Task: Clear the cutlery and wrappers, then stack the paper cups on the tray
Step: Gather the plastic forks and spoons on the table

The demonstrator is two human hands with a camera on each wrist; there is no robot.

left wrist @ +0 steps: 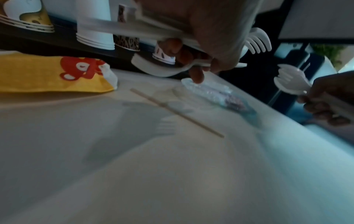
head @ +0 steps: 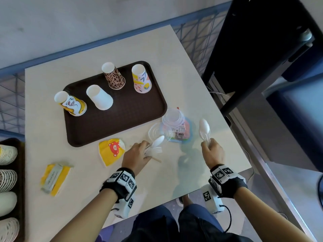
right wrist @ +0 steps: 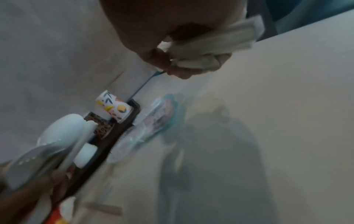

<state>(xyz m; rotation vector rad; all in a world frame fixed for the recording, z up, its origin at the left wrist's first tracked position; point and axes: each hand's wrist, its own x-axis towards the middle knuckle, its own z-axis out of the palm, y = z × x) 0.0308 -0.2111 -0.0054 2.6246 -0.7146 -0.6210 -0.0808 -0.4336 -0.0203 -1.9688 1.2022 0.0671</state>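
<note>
My left hand [head: 135, 157] grips a bunch of white plastic cutlery [head: 156, 145], a spoon and forks, just above the desk [head: 174, 70]. My right hand [head: 212, 152] is closed round more white cutlery [head: 204, 129], lifted clear. A wooden stick [left wrist: 176, 112] lies under my left hand. Between my hands lie clear wrappers [head: 172, 127]; a yellow bear wrapper [head: 111, 151] lies left. Beyond them, the brown tray [head: 122, 119] carries four upturned paper cups [head: 100, 98].

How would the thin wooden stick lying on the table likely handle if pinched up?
The wooden stick looks slim and flat against the table, so probably light, hard to pinch, and apt to slide. It may snap if bent.
</note>
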